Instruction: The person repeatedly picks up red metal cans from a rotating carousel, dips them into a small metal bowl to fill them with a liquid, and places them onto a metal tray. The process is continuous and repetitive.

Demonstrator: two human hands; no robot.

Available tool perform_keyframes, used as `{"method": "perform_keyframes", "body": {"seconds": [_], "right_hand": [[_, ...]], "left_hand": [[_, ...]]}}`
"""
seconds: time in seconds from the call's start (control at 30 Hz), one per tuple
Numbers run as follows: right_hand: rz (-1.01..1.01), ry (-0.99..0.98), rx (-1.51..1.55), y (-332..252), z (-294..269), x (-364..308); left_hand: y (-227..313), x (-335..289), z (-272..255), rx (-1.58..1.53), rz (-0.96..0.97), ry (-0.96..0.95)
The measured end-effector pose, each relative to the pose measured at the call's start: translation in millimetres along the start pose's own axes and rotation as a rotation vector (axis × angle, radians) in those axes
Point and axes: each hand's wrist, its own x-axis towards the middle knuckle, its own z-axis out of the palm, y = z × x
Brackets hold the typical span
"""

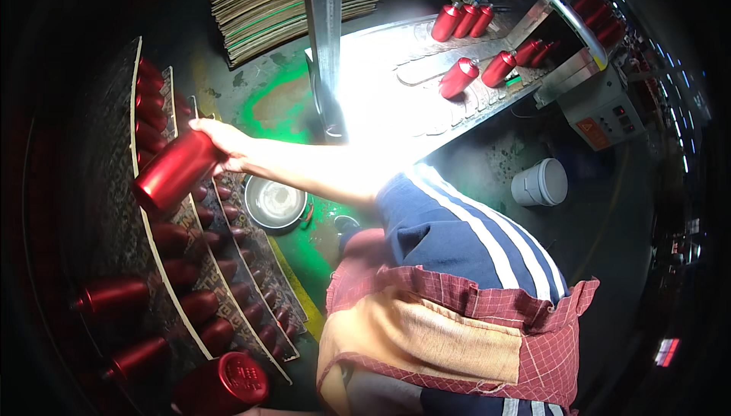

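Observation:
My right hand (222, 146) is closed around one end of a shiny red metal bottle (177, 172), held tilted over rows of similar bottles. At the lower edge, a second red bottle (221, 385) turns its round base, with raised marks, toward me. Only a sliver of my left hand (278, 412) shows beside that bottle, and its fingers are hidden. Several red bottles (199, 306) lie on their sides in layers between thin boards (171, 283) on the left. Two more bottles (114, 296) lie nearer the left rim.
Behind my right arm, a brightly lit machine table (365, 58) carries red bottles (460, 78) upright near a metal arch (571, 24). A metal post (324, 43) rises before it. A metal pan (276, 203) and white bucket (539, 184) stand on the floor. Stacked boards (293, 9) lie farther back.

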Motion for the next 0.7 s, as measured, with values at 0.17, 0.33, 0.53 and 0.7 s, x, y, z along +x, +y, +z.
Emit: {"method": "perform_keyframes", "body": {"seconds": [0.17,0.33,0.53,0.7], "right_hand": [[0.213,0.131,0.306,12,-70,28],[0.258,0.034,0.466,23,-99,54],[0.265,0.049,0.585,60,-86,91],[0.250,-0.168,0.625,79,-86,98]], "left_hand": [[-128,28,82,-1.061,-0.801,-0.606],[-261,88,134,-1.453,-1.491,0.020],[-363,159,161,-1.039,-1.462,-0.012],[-409,190,159,-1.087,-1.517,0.025]]}}
